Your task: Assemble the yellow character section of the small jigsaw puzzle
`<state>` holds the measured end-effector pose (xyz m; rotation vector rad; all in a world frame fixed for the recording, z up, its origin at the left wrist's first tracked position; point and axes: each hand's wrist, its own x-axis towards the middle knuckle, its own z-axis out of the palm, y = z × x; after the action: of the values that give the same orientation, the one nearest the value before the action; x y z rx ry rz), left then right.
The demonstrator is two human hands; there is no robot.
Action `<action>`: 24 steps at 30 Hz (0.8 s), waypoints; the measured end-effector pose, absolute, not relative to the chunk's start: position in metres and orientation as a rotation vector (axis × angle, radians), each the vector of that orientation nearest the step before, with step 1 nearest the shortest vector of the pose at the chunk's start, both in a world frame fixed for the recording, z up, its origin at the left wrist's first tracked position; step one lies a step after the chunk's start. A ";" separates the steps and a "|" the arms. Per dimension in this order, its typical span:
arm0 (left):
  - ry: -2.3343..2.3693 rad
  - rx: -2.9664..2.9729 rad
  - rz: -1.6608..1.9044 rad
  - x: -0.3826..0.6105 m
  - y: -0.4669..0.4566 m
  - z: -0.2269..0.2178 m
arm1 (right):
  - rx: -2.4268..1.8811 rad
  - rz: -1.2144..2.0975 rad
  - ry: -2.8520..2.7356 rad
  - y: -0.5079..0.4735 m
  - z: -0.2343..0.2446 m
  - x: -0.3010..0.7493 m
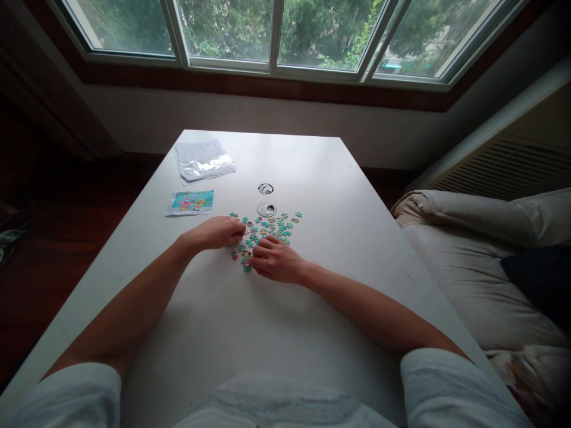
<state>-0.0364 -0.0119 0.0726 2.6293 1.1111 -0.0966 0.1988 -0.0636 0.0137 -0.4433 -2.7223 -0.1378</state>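
Note:
Small jigsaw puzzle pieces [264, 229], mostly teal with some pink and yellow, lie scattered in a loose heap on the white table [285, 345]. My left hand [223, 232] rests at the heap's left edge, its fingers curled inward; what they hold, if anything, is hidden. At the near side of the heap, my right hand [279, 260] has bent fingers closed on a puzzle piece by the pink and teal ones, though the fingertips are partly hidden. A small picture card [193, 203] with cartoon figures on a blue-green ground lies beyond my left hand.
A clear plastic bag [205, 159] lies at the table's far left. Two round metal-rimmed inserts [266, 209] are set in the tabletop behind the pieces. A cushioned light sofa [464, 261] stands along the right side, and a window [276, 35] is beyond the far edge.

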 end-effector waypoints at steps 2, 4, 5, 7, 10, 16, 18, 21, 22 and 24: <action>1.074 2.613 -0.104 -0.035 -0.013 0.074 | -0.500 -0.120 -2.669 -0.060 0.014 0.201; 1.026 2.587 -0.130 -0.034 -0.015 0.075 | -0.616 -0.049 -2.586 -0.052 0.013 0.207; 1.000 2.570 -0.154 -0.033 -0.017 0.076 | -0.690 0.004 -2.531 -0.047 0.013 0.212; 0.958 2.533 -0.207 -0.030 -0.021 0.078 | -0.846 0.110 -2.452 -0.033 0.014 0.225; 0.934 2.510 -0.274 -0.025 -0.029 0.080 | -1.053 0.352 -2.412 -0.012 0.019 0.252; 1.040 2.634 -0.343 -0.012 -0.046 0.077 | -1.324 0.904 -2.535 0.012 0.035 0.296; 1.057 2.677 -0.351 -0.008 -0.050 0.074 | -1.321 0.973 -2.574 0.014 0.035 0.300; 1.073 2.711 -0.342 -0.003 -0.055 0.072 | -1.344 0.967 -2.571 0.015 0.032 0.299; 1.076 2.716 -0.340 -0.003 -0.056 0.072 | -1.354 0.952 -2.568 0.015 0.031 0.298; 1.088 2.722 -0.346 -0.001 -0.058 0.073 | -1.368 0.907 -2.564 0.015 0.030 0.297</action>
<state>-0.0009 -0.0576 0.0733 2.7223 1.0881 -0.3458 0.2968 0.0151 0.0301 -1.3684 -2.5643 0.9071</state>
